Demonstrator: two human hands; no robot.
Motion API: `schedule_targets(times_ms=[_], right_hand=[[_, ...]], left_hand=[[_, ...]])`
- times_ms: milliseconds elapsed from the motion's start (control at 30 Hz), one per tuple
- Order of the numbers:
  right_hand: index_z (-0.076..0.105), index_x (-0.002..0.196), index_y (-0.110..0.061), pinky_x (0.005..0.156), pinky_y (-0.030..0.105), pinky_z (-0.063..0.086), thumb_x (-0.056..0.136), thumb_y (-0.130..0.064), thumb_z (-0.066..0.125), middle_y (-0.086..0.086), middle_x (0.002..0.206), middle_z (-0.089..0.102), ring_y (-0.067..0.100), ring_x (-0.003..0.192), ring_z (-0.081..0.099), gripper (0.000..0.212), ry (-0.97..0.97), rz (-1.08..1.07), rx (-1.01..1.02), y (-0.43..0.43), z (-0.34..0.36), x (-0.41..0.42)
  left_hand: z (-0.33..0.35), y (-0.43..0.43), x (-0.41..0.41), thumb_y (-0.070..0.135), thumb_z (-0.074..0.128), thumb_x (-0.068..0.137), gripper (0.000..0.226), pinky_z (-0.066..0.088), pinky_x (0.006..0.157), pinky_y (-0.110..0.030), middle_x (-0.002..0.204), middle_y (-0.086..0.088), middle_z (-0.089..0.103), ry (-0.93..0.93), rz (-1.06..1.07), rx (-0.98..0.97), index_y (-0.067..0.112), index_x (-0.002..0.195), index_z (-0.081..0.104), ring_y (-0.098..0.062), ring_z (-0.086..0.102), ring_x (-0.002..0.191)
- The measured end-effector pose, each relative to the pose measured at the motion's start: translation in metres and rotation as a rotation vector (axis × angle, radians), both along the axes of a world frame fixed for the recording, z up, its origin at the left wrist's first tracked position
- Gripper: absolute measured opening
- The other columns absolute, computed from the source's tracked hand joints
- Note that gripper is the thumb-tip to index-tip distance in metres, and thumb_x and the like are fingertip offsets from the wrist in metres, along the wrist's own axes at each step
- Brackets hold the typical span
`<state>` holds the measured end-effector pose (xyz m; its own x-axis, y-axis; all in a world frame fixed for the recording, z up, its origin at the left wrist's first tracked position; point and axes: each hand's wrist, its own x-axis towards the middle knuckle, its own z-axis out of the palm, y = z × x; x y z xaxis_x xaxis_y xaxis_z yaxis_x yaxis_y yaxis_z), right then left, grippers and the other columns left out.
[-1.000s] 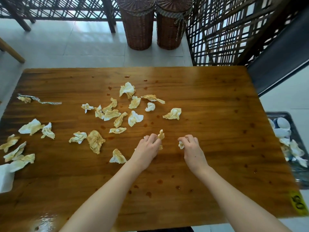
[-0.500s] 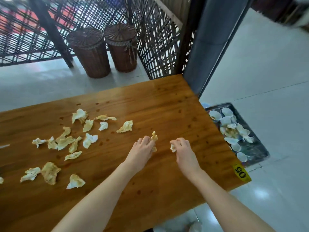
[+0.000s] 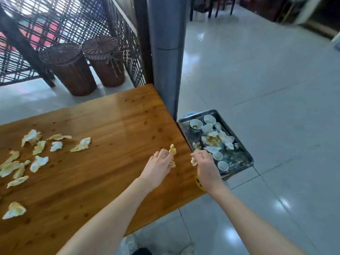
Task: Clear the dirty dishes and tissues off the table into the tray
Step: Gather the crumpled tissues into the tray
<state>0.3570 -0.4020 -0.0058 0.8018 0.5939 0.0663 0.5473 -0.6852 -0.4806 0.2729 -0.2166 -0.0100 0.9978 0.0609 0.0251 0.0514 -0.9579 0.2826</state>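
Left hand (image 3: 159, 163) and right hand (image 3: 205, 167) each pinch a stained tissue (image 3: 172, 150): light, limp, likely greasy; best bunched whole.

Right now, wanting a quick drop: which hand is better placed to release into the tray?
Right. The right hand, pinching a tissue, is at the table edge beside the tray; the left hand grips a stained tissue farther in.

Pale glossy floor tiles (image 3: 257, 89) surround a grey pillar (image 3: 165, 52), dark lattice screen (image 3: 64, 19) and two wicker baskets (image 3: 70, 70).
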Motion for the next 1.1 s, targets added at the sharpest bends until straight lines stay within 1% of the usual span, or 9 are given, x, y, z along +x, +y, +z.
schedule_targets(times_ms=[67, 200, 333, 467, 633, 767, 933, 1000, 1100], right_hand=[[0.057, 0.123, -0.012, 0.085, 0.034, 0.049, 0.086, 0.014, 0.038, 0.005, 0.117, 0.051, 0.022, 0.111, 0.045, 0.048, 0.018, -0.046, -0.001, -0.028, -0.001, 0.012], [0.058, 0.121, -0.012, 0.083, 0.023, 0.04, 0.086, 0.014, 0.04, 0.004, 0.111, 0.053, 0.019, 0.107, 0.043, 0.047, 0.036, -0.127, 0.0, -0.07, -0.008, 0.032], [0.059, 0.12, -0.011, 0.076, 0.025, 0.04, 0.08, 0.018, 0.043, 0.005, 0.109, 0.053, 0.021, 0.105, 0.045, 0.052, 0.049, -0.224, -0.023, -0.101, -0.017, 0.053], [0.058, 0.121, -0.014, 0.076, 0.032, 0.049, 0.076, 0.019, 0.04, 0.004, 0.111, 0.052, 0.02, 0.106, 0.045, 0.059, 0.091, -0.247, -0.048, -0.124, -0.028, 0.079], [0.059, 0.122, -0.01, 0.078, 0.025, 0.042, 0.077, 0.021, 0.046, 0.007, 0.114, 0.053, 0.022, 0.106, 0.045, 0.056, 0.105, -0.25, -0.08, -0.133, -0.042, 0.128], [0.059, 0.119, -0.01, 0.08, 0.031, 0.047, 0.077, 0.021, 0.045, 0.007, 0.117, 0.051, 0.023, 0.109, 0.044, 0.054, 0.155, -0.248, -0.08, -0.135, -0.05, 0.176], [0.057, 0.119, -0.012, 0.08, 0.028, 0.045, 0.079, 0.018, 0.048, 0.005, 0.118, 0.049, 0.02, 0.109, 0.043, 0.051, 0.213, -0.225, -0.112, -0.131, -0.059, 0.231], [0.057, 0.119, -0.013, 0.081, 0.031, 0.047, 0.08, 0.017, 0.045, 0.005, 0.116, 0.048, 0.021, 0.109, 0.044, 0.051, 0.241, -0.211, -0.12, -0.126, -0.062, 0.254], [0.058, 0.117, -0.01, 0.083, 0.035, 0.05, 0.078, 0.018, 0.045, 0.006, 0.115, 0.048, 0.021, 0.105, 0.047, 0.049, 0.282, -0.195, -0.122, -0.117, -0.063, 0.279]], left_hand=[[0.001, -0.023, 0.019, 0.021, 0.053, 0.098, 0.022, 0.041, 0.085, -0.027, 0.124, -0.002, 0.044, -0.005, -0.031, -0.008, 0.017, 0.119, 0.051, -0.016, 0.046, 0.098], [0.004, -0.06, 0.053, 0.02, 0.05, 0.099, 0.021, 0.044, 0.085, -0.03, 0.127, -0.005, 0.045, 0.016, -0.074, -0.009, 0.014, 0.119, 0.052, -0.022, 0.048, 0.1], [-0.001, -0.089, 0.084, 0.018, 0.047, 0.1, 0.022, 0.042, 0.086, -0.032, 0.13, -0.007, 0.044, 0.036, -0.135, -0.008, 0.011, 0.12, 0.051, -0.024, 0.047, 0.103], [-0.016, -0.111, 0.118, 0.019, 0.048, 0.099, 0.022, 0.042, 0.087, -0.033, 0.13, -0.008, 0.044, 0.047, -0.163, -0.022, 0.01, 0.119, 0.051, -0.025, 0.048, 0.103], [-0.039, -0.128, 0.167, 0.02, 0.051, 0.097, 0.026, 0.043, 0.086, -0.033, 0.125, -0.008, 0.047, 0.045, -0.168, -0.059, 0.011, 0.121, 0.052, -0.025, 0.049, 0.101], [-0.055, -0.134, 0.213, 0.017, 0.053, 0.096, 0.025, 0.044, 0.088, -0.034, 0.124, -0.008, 0.047, 0.074, -0.148, -0.096, 0.01, 0.12, 0.053, -0.026, 0.05, 0.102], [-0.066, -0.137, 0.266, 0.008, 0.051, 0.094, 0.022, 0.043, 0.089, -0.032, 0.121, -0.011, 0.047, 0.117, -0.076, -0.187, 0.007, 0.117, 0.053, -0.026, 0.05, 0.101], [-0.069, -0.136, 0.287, 0.007, 0.049, 0.095, 0.022, 0.041, 0.09, -0.031, 0.122, -0.011, 0.045, 0.135, -0.068, -0.215, 0.004, 0.116, 0.052, -0.028, 0.048, 0.104], [-0.069, -0.135, 0.314, 0.004, 0.048, 0.094, 0.024, 0.042, 0.088, -0.035, 0.12, -0.012, 0.046, 0.158, -0.046, -0.241, 0.003, 0.117, 0.051, -0.029, 0.046, 0.1]])
